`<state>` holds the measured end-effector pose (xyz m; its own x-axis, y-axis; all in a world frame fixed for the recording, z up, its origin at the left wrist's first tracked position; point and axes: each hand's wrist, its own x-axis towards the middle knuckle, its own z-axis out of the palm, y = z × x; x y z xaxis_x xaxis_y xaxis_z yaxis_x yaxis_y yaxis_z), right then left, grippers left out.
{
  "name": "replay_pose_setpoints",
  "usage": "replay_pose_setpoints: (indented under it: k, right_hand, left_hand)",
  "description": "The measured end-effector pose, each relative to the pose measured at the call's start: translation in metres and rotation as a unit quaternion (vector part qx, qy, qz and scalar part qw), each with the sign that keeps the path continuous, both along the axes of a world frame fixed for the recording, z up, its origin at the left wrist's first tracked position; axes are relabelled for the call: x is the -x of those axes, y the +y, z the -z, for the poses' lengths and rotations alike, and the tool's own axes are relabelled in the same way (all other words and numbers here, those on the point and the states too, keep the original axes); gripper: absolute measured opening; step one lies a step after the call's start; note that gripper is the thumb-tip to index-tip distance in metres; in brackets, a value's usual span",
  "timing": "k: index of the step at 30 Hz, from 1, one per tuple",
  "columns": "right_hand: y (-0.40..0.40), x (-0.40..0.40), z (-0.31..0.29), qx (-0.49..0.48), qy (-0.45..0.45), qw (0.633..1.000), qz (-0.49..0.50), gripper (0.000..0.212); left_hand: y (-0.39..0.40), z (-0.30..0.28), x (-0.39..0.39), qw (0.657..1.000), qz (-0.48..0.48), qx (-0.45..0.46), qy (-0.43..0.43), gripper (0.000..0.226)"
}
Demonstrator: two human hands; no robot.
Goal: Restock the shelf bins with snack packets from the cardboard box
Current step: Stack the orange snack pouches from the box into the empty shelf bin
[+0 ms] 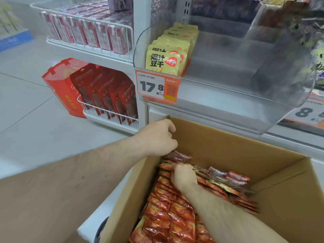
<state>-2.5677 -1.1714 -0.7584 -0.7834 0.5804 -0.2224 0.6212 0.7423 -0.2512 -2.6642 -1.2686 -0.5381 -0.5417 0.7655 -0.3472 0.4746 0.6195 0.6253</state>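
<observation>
Shop aisle, clear shelf bin [228, 95] mostly bare above the cardboard box [273, 172], so we dig in: left hand [157, 137] curls fingers at the box corner over packets, right hand [184, 177] pinches red snack packets [163, 216] inside to lift a batch.

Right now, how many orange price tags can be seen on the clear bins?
2. One price tag, reading 17.8, hangs on the near clear bin below the yellow packets. A second price tag shows partly at the right edge; others may be hidden.
</observation>
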Motion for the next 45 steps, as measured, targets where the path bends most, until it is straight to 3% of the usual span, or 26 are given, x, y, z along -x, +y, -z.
replay_pose_setpoints:
  k: [3, 5, 8, 11, 13, 15, 18, 22, 26, 31, 35, 40, 42, 45]
  right_hand:
    - [0.003, -0.003, -0.015, 0.004, 0.087, 0.995, 0.055, 0.016]
    - [0.009, -0.013, -0.039, 0.034, 0.18, 0.975, 0.124, 0.009]
    - [0.016, -0.043, -0.084, 0.07, 0.319, 0.934, 0.147, 0.013]
    - [0.004, -0.07, -0.132, 0.074, 0.413, 0.905, 0.074, 0.015]
    - [-0.008, -0.08, -0.153, 0.053, 0.466, 0.883, -0.009, 0.012]
    - [-0.014, -0.086, -0.155, 0.054, 0.49, 0.866, -0.089, 0.016]
    - [-0.001, -0.089, -0.132, 0.108, 0.42, 0.9, -0.057, 0.023]
    - [0.023, -0.087, -0.067, 0.045, 0.142, 0.985, 0.083, 0.014]
    - [0.015, -0.081, -0.021, 0.106, -0.065, 0.987, 0.104, 0.033]
    - [0.015, -0.079, 0.015, 0.106, -0.091, 0.981, 0.131, 0.028]
    - [0.015, -0.089, 0.011, 0.084, 0.034, 0.976, 0.198, 0.012]
    - [-0.001, -0.097, -0.062, 0.153, 0.261, 0.895, 0.329, 0.01]
    - [-0.014, -0.104, -0.092, 0.156, 0.324, 0.89, 0.281, 0.009]
    - [-0.035, -0.11, -0.123, 0.117, 0.41, 0.896, 0.124, 0.014]
  left_hand:
    - [-0.001, 0.0, 0.0, 0.998, -0.037, 0.001, -0.041, 0.031]
    - [-0.002, -0.001, -0.003, 0.989, -0.082, 0.023, -0.124, 0.027]
    - [-0.004, -0.003, -0.006, 0.952, -0.127, 0.089, -0.266, 0.053]
    - [-0.001, -0.001, -0.005, 0.885, -0.186, 0.067, -0.422, 0.078]
    - [0.004, -0.001, -0.009, 0.86, -0.209, 0.029, -0.465, 0.062]
    - [0.008, 0.001, -0.013, 0.867, -0.217, -0.005, -0.448, 0.032]
    - [0.01, 0.009, -0.012, 0.908, -0.227, -0.043, -0.35, 0.026]
    - [0.006, 0.016, -0.009, 0.949, -0.19, -0.041, -0.249, 0.031]
    - [0.007, 0.023, -0.006, 0.963, -0.162, -0.033, -0.213, 0.033]
    - [0.007, 0.033, 0.005, 0.967, -0.139, -0.014, -0.213, 0.045]
    - [0.002, 0.034, 0.01, 0.962, -0.143, 0.004, -0.231, 0.044]
    - [-0.004, 0.025, 0.016, 0.946, -0.15, 0.02, -0.286, 0.042]
    - [-0.008, 0.02, 0.017, 0.93, -0.171, 0.005, -0.326, 0.04]
    - [-0.014, 0.011, 0.016, 0.903, -0.191, -0.02, -0.385, 0.037]
